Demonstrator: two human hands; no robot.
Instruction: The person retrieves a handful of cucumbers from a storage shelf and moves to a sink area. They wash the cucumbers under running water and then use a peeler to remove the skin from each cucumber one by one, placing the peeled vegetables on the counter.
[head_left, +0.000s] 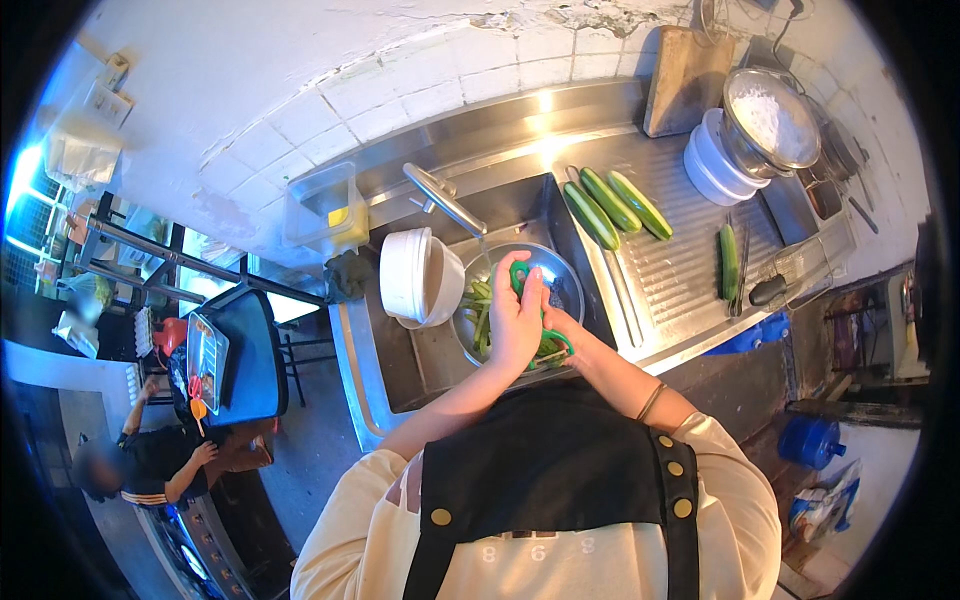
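Note:
My left hand (516, 319) is over a metal bowl (571, 279) in the sink, with its fingers bent around a green tool (517, 276). My right hand (561, 328) meets it from the right and grips the same tool, whose green lower part curves out beneath the fingers. The palms hide most of the tool, so its exact kind cannot be told. Green cucumber strips (478, 311) lie in the bowl. A thin stream of water falls into it from the faucet (444, 199).
Three cucumbers with pale peeled stripes (616, 204) lie on the ribbed drainboard (675, 277); another cucumber (727, 262) lies farther right. White tubs (409, 277) stand at the sink's left. A steel bowl of white powder (772, 120) rests on white containers. Another person (169, 457) is at the far left.

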